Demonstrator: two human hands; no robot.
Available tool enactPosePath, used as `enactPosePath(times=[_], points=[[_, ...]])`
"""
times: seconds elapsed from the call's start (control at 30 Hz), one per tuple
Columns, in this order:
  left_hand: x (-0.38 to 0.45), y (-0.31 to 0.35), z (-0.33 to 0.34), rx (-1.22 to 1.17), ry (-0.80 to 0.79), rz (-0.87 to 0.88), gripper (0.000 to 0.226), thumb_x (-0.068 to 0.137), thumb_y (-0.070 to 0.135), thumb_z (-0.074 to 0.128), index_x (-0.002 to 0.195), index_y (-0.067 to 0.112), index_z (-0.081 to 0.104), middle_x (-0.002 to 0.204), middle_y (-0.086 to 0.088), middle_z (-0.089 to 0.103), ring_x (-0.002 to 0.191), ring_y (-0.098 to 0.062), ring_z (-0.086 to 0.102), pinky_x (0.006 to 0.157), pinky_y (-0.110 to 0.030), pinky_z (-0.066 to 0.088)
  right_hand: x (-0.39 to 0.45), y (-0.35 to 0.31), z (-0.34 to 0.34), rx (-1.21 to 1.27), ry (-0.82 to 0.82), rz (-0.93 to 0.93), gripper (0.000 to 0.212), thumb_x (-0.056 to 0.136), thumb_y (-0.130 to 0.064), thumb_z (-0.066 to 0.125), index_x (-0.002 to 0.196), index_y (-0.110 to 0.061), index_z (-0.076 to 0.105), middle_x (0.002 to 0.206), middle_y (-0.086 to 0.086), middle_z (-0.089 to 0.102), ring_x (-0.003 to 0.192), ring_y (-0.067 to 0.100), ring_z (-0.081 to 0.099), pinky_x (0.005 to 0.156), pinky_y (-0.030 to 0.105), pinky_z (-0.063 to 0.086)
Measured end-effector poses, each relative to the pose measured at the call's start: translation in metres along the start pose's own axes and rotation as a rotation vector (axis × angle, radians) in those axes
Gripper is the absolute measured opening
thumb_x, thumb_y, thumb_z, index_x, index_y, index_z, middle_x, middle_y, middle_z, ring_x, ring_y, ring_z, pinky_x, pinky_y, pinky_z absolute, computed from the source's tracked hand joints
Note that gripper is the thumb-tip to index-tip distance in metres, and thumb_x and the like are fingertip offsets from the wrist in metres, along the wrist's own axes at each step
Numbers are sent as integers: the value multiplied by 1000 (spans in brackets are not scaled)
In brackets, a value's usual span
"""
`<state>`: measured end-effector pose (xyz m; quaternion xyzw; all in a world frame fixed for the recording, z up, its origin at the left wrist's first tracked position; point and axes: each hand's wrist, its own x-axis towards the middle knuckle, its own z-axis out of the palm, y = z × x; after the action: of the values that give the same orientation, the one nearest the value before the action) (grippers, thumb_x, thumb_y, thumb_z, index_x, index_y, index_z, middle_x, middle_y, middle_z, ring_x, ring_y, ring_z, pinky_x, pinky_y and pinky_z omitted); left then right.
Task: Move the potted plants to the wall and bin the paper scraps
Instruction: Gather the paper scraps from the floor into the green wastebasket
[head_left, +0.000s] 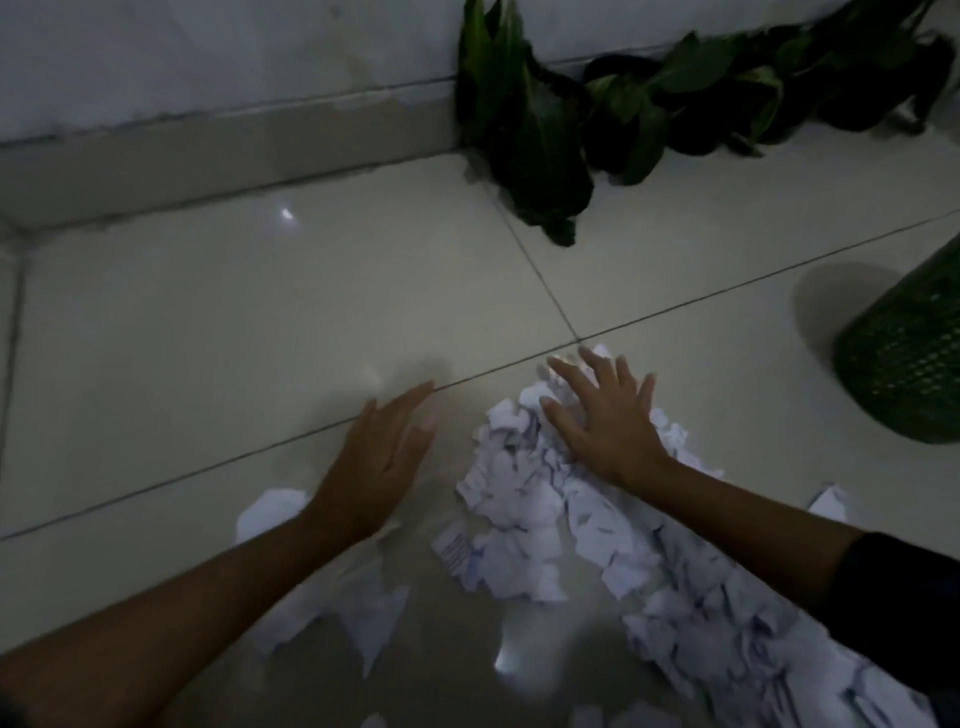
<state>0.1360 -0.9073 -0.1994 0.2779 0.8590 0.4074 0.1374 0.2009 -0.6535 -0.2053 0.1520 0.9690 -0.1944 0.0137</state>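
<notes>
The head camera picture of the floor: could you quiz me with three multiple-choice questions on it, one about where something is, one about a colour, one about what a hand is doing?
1. Where are the dark green leafy potted plants?
A. Against the pale wall
B. In the basket
C. On the paper heap

2. What colour is the mesh waste basket at the right edge?
A. Red
B. Green
C. White

3. What is the right hand doing?
A. Gripping a plant pot
B. Hanging above the basket
C. Lying on the heap of torn white paper scraps with fingers spread

Answers: 1 A, the leaves sit along the foot of the wall. 2 B, its mesh reads dark green. 3 C, the straight fingers rest spread on the heap, while the left hand lies flat on the tiled floor beside it.
</notes>
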Motion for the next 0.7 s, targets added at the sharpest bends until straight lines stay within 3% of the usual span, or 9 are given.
enactPosePath(times=[0.07, 0.2, 0.3, 0.37, 0.4, 0.47, 0.57, 0.63, 0.7], points=[[-34, -27, -18, 214, 21, -20, 81, 87, 72, 8, 140, 18, 38, 143, 6, 42, 133, -6, 35, 115, -21, 2, -12, -16, 6, -64, -33, -85, 77, 76, -71, 12, 144, -39, 27, 158, 3, 13, 145, 35, 2, 111, 58, -8], [-90, -60, -27, 452, 107, -69, 70, 95, 59, 12, 137, 12, 41, 148, -10, 36, 139, -18, 24, 116, -32, -3, -33, -36, 18, -135, -127, -220, 80, 75, -75, 10, 146, -39, 21, 159, 3, 6, 145, 35, -5, 111, 57, -12], [-112, -69, -11, 561, 204, -341, 71, 91, 59, 16, 137, 12, 40, 152, -22, 21, 140, -41, 16, 112, -54, 9, -49, -38, 27, -196, -154, -264, 81, 77, -78, 10, 147, -38, 19, 159, 5, 6, 145, 35, -3, 112, 55, -14], [-106, -59, 8, 478, 230, -549, 75, 88, 58, 20, 139, 8, 40, 149, -27, 23, 136, -49, 19, 106, -65, 17, -58, -35, 29, -232, -163, -302, 81, 78, -80, 5, 147, -39, 14, 159, 6, 4, 145, 36, -4, 112, 52, -16], [-101, -51, 20, 429, 216, -551, 74, 88, 58, 21, 139, 7, 40, 148, -27, 26, 135, -50, 22, 106, -65, 20, -64, -34, 31, -261, -164, -337, 79, 79, -79, 7, 147, -39, 12, 159, 7, 4, 145, 36, -5, 113, 52, -15], [-87, -29, 45, 297, 157, -402, 76, 89, 64, 16, 142, 12, 34, 152, -19, 22, 140, -40, 17, 112, -55, 17, -76, -33, 35, -304, -164, -418, 75, 83, -76, 18, 148, -38, 13, 158, 8, 9, 144, 37, 0, 113, 53, -6], [-55, 17, 73, -129, 25, -173, 74, 84, 74, 7, 142, 29, 12, 154, 6, 0, 144, -8, -3, 118, -28, 2, -91, -30, 45, -308, -172, -440, 76, 85, -75, 25, 148, -34, 15, 157, 11, 14, 144, 36, 6, 111, 54, 3], [-32, 45, 74, -334, -90, -77, 56, 95, 55, 22, 143, 27, 13, 156, 8, 5, 142, 2, 2, 116, -15, 5, -91, -22, 45, -262, -153, -364, 77, 86, -74, 23, 149, -29, 15, 158, 10, 10, 145, 33, 0, 114, 57, 3], [-17, 53, 64, -355, -77, 4, 50, 98, 40, 36, 141, 33, 13, 156, 8, 11, 140, 6, 8, 113, -10, 10, -83, -10, 37, -219, -102, -251, 79, 85, -72, 24, 150, -28, 13, 159, 8, 2, 145, 31, -6, 115, 57, 0]])
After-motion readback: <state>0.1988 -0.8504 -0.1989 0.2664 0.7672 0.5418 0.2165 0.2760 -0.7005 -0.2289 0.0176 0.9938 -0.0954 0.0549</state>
